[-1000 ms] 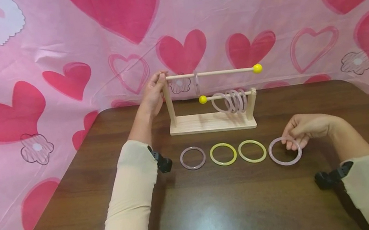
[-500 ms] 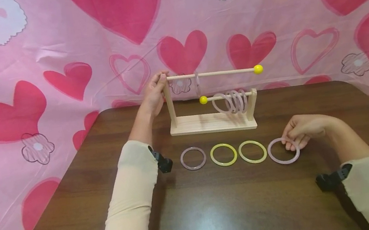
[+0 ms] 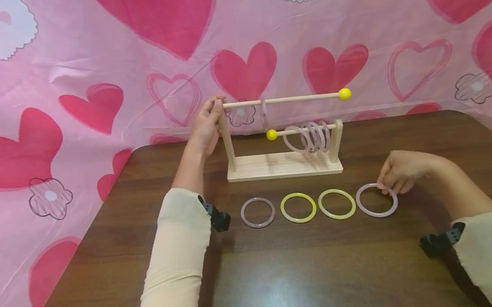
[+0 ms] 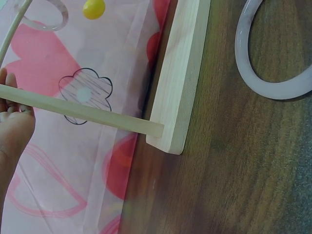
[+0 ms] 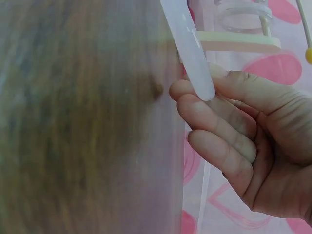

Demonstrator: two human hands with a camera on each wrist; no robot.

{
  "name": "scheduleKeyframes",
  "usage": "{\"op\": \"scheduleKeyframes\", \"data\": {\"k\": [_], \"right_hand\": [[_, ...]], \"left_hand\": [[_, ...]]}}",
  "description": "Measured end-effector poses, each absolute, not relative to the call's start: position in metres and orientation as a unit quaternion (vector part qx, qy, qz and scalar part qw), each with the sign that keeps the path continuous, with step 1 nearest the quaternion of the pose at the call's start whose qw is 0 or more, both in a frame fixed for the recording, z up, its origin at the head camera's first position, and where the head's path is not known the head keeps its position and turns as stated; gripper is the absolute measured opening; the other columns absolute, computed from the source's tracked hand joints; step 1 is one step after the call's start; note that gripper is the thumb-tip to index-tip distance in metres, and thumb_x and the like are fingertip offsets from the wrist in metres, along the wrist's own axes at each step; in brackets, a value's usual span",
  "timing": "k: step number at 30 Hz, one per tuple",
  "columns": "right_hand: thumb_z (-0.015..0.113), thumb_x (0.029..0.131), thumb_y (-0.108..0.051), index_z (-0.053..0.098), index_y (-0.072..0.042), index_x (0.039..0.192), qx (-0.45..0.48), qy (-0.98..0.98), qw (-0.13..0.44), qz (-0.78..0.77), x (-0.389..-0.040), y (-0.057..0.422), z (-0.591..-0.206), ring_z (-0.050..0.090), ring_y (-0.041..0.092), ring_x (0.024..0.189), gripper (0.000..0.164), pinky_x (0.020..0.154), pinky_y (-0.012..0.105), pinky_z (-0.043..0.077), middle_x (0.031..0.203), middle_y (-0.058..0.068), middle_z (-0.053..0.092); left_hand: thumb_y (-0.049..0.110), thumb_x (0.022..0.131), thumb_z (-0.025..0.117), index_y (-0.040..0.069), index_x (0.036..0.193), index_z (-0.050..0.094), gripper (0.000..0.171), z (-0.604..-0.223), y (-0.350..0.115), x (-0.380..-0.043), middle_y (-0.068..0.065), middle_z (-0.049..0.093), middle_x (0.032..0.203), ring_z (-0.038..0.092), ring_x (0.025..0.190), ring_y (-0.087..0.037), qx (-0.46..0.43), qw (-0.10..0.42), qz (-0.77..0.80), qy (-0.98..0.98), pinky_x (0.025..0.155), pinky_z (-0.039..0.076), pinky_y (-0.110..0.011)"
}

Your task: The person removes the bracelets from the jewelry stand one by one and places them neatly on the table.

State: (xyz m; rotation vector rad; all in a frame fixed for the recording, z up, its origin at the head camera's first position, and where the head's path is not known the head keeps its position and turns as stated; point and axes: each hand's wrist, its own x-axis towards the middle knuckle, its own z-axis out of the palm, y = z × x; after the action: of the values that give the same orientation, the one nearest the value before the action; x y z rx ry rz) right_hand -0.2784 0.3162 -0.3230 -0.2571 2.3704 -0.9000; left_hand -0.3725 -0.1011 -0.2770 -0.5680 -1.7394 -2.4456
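Observation:
In the head view my left hand point(image 3: 206, 127) holds the top of the left post of a wooden bangle stand point(image 3: 283, 165). One lavender bangle point(image 3: 264, 113) hangs on the stand's upper rod; several more bangles hang on the lower one. My right hand point(image 3: 403, 172) pinches a pale lavender bangle point(image 3: 379, 215) by its far right edge, low at the right end of a row. The right wrist view shows this bangle point(image 5: 190, 51) between thumb and fingers. To its left lie a pale yellow-green bangle point(image 3: 339, 217), a yellow bangle point(image 3: 300, 220) and a lavender bangle point(image 3: 259, 225).
A brown wooden table point(image 3: 266, 288) carries everything. Yellow balls cap the free ends of both rods, the upper ball point(image 3: 345, 94) at right and the lower ball point(image 3: 271, 135) at left. A pink heart-patterned cloth point(image 3: 114, 35) hangs behind the table.
My right hand has shifted the held bangle slightly left, in towards the row, and its fingers are now more bent at the edge. The left hand stays on the post.

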Motion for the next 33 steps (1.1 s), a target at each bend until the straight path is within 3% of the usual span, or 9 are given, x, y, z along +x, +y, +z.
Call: {"op": "scheduleKeyframes", "data": {"k": [11,19,33], "right_hand": [[0.064,0.082,-0.006,0.068,0.008,0.09,-0.098,0.91,0.255,-0.312,-0.2809,0.3168,-0.3236,0.064,0.019,0.069,0.017,0.061,0.035,0.052,0.076,0.009,0.068],[0.063,0.081,-0.004,0.067,0.009,0.089,-0.081,0.914,0.247,-0.311,-0.2825,0.3207,-0.3283,0.063,0.017,0.064,0.016,0.058,0.034,0.051,0.071,0.007,0.067],[0.064,0.08,-0.002,0.068,0.009,0.085,-0.073,0.914,0.246,-0.313,-0.2782,0.3182,-0.3261,0.064,0.019,0.065,0.012,0.057,0.034,0.052,0.071,0.01,0.067]], "left_hand": [[0.015,0.098,0.042,0.018,0.1,0.055,0.014,-0.2762,-0.1016,-0.3715,-0.001,0.052,0.094,0.045,0.091,-0.014,-0.183,0.041,-0.8,-0.571,0.1,0.025,-0.04],[0.015,0.098,0.042,0.019,0.099,0.055,0.014,-0.276,-0.101,-0.3714,0.001,0.051,0.093,0.044,0.09,-0.013,-0.184,0.039,-0.799,-0.571,0.083,0.034,-0.024],[0.015,0.099,0.042,0.02,0.098,0.055,0.014,-0.2762,-0.1003,-0.3714,0.001,0.05,0.093,0.043,0.089,-0.014,-0.183,0.039,-0.798,-0.572,0.083,0.033,-0.026]]}}
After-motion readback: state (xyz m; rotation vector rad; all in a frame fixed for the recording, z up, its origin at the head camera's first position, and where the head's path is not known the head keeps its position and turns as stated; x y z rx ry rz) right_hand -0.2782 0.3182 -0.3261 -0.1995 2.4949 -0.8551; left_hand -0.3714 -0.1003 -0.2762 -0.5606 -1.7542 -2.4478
